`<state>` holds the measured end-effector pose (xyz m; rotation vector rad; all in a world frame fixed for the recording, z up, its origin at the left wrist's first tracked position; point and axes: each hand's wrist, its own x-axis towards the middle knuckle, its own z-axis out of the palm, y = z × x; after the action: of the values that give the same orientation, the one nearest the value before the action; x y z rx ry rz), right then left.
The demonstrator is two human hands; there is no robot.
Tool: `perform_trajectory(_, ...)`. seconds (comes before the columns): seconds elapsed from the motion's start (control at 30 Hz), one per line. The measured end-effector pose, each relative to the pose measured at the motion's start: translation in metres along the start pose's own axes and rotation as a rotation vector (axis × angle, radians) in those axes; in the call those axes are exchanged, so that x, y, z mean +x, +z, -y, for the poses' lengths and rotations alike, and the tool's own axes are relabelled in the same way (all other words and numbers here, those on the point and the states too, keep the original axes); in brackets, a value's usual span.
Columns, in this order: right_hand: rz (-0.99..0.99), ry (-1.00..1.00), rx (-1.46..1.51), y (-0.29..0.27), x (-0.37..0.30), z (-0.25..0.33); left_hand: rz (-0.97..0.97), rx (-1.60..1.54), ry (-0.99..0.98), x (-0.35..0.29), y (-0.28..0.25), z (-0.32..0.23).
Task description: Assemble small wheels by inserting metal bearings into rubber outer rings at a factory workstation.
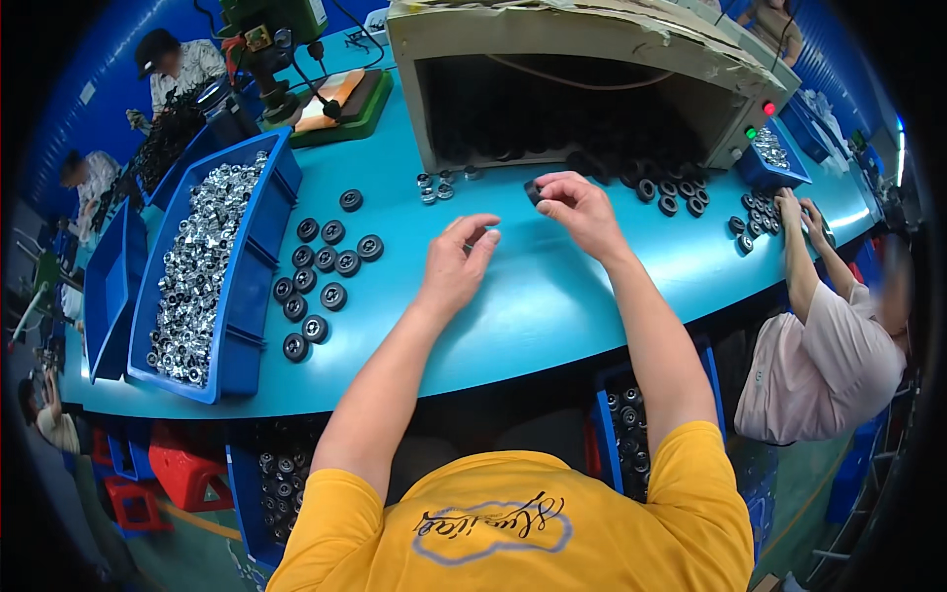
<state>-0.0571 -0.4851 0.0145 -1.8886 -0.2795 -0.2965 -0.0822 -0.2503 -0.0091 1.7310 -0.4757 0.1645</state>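
Note:
Between the thumb and fingers of my right hand [580,213] is a small black rubber tyre [534,191], held just above the table in front of the box-shaped machine. My left hand [460,259] hovers to its left, fingers loosely curled with a gap at the thumb and nothing visible in them. Beyond it stand several silver metal wheel hubs [428,195]. Black wheels with metal centres [333,296] lie loosely grouped to the left. Loose black tyres [617,170] spill from the machine's opening, and more wheels [668,205] lie on the right.
A blue bin [258,259] full of silver hubs stands at the left. The beige open-fronted machine [424,118] fills the far middle of the turquoise table [533,326]. A green press [357,120] stands far left. At right, a co-worker's hands [795,209] reach beside wheels. Wheel-filled bins sit below.

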Motion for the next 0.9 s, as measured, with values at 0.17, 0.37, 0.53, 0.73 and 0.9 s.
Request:
perform_trajectory(0.17, 0.156, 0.030, 0.167, 0.044, -0.004, 0.030, 0.003, -0.343, -0.168, -0.003, -0.010, 0.001)
perform_trajectory(0.37, 0.156, 0.081, 0.199, 0.082, -0.003, 0.032, -0.067, -0.525, -0.256, 0.003, -0.032, 0.024)
perform_trajectory(0.53, 0.176, 0.130, 0.330, 0.086, -0.006, 0.016, -0.022, -0.658, -0.311, 0.003, -0.030, 0.031)
perform_trajectory(0.73, 0.298, 0.387, 0.719, 0.079, -0.012, 0.013, 0.079, -0.531, -0.263, 0.005, -0.035, 0.040)
perform_trajectory(0.9, 0.362, 0.346, 0.742, 0.075, -0.009, 0.000, 0.081, -0.632, -0.302, 0.003, -0.029, 0.027)
